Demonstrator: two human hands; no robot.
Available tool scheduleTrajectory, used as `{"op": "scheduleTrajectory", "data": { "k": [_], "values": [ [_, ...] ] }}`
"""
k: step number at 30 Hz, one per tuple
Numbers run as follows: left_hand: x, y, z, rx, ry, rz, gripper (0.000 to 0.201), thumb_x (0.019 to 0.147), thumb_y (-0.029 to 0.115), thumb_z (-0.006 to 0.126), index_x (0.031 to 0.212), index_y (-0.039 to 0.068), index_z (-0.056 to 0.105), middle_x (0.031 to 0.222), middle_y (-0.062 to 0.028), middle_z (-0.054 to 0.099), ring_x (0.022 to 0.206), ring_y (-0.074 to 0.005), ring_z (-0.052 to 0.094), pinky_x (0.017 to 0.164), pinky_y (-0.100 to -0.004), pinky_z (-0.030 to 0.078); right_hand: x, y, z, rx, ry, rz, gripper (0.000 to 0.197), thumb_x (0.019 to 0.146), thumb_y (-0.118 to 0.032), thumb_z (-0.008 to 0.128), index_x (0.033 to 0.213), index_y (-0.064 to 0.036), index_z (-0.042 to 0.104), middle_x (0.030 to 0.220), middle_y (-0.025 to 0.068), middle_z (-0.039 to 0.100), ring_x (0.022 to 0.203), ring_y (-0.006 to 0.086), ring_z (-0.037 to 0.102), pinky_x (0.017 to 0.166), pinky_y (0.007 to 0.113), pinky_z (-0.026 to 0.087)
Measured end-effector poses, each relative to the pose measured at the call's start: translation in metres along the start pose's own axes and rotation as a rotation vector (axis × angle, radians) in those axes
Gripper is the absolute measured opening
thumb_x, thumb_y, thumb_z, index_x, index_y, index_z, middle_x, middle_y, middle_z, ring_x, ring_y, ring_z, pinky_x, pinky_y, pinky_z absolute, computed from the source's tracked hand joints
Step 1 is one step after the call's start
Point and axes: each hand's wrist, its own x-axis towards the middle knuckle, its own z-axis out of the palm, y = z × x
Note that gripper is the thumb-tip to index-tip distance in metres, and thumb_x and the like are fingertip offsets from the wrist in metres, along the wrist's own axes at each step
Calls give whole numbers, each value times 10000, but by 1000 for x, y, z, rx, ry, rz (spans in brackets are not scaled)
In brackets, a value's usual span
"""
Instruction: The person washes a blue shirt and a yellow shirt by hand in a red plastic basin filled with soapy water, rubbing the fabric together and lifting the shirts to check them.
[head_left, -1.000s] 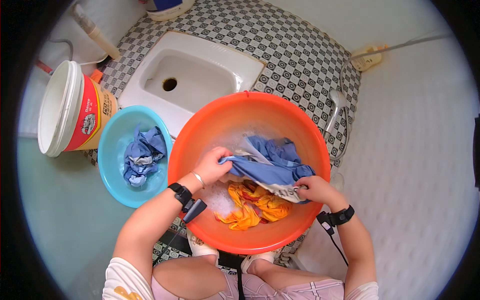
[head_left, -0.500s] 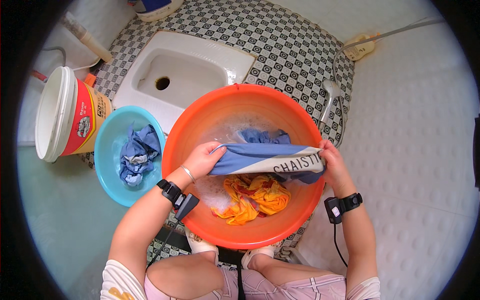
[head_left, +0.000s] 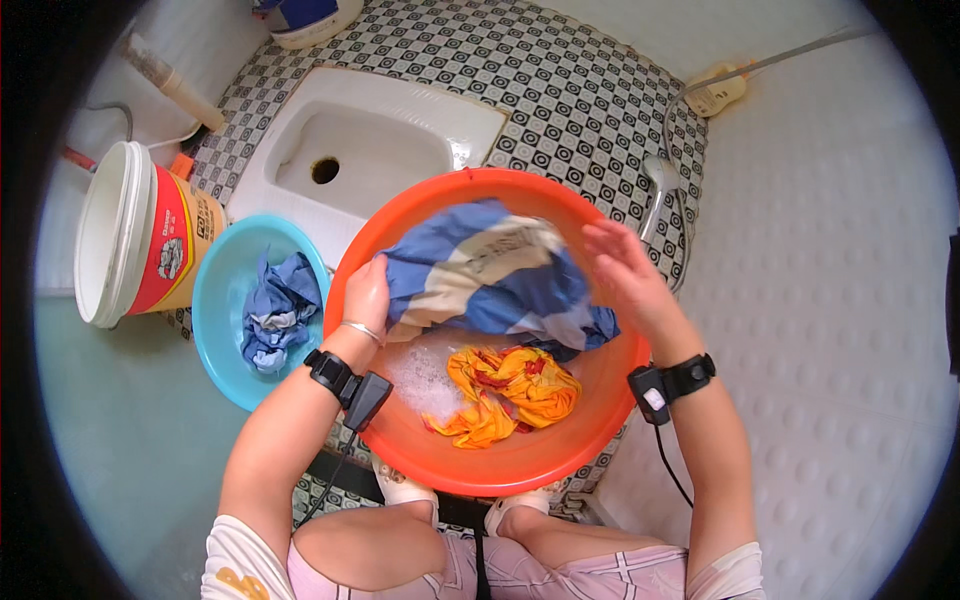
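Note:
A wide orange basin [head_left: 480, 478] of soapy water stands in front of me. Over it spreads a wet blue-and-cream garment [head_left: 490, 275] with dark printing, its exact kind unclear. My left hand [head_left: 367, 296] grips the garment's left end near the basin's rim. My right hand [head_left: 628, 268] is off the cloth, fingers apart and slightly smeared by motion, above the basin's right rim. In the suds below lies a bunched orange-yellow cloth [head_left: 540, 390] with red patches.
To the left, a light-blue basin [head_left: 215, 350] holds a crumpled blue cloth [head_left: 283, 305]. Beside it a bucket [head_left: 150, 235] lies tilted. Beyond are a squat toilet [head_left: 400, 105], a shower head [head_left: 660, 185] on its hose and a pale bottle [head_left: 715, 92]. A white wall rises at right.
The garment was stretched as a narrow band between both hands; now it is spread wider and reaches farther back. My right hand has let go of it, and my left hand has shifted left.

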Motion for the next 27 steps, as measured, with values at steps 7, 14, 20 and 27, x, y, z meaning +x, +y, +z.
{"op": "scheduleTrajectory", "data": {
  "k": [7, 14, 20, 27],
  "values": [
    [-21, -22, 21, 877, 74, 611, 586, 756, 180, 656, 1286, 24, 459, 1329, -259, 450, 1221, -394, 460, 985, -441, 409, -29, 96, -13, -790, -102, 198, 581, 789, -129, 615, 1334, -71, 421, 1244, 233, 544, 1189, 348, 525, 988, 413, 427],
    [-34, -14, 72, 1283, -558, 750, 723, 713, 244, 745, 1354, 165, 420, 1478, -238, 252, 1353, -432, 287, 1073, -512, 296, -26, 67, 15, -1098, -266, 113, 325, 714, -66, 605, 1036, -47, 561, 1025, 204, 596, 970, 401, 574, 825, 449, 475],
    [-18, -10, 77, 1130, -526, 885, 482, 706, 227, 722, 1120, 27, 578, 1308, -212, 510, 1256, -374, 452, 1005, -457, 393, -7, -49, 50, -777, -91, -190, 326, 649, -161, 625, 925, 9, 653, 825, 211, 630, 811, 386, 611, 737, 424, 504],
    [-9, 36, 27, 530, -312, 389, 125, 812, 110, 627, 827, -13, 641, 701, 28, 578, 642, -73, 510, 568, -247, 422, 28, -28, 14, -865, -148, 69, 486, 715, -371, 733, 967, 41, 678, 877, 205, 671, 802, 311, 657, 741, 366, 520]
  ]
}}
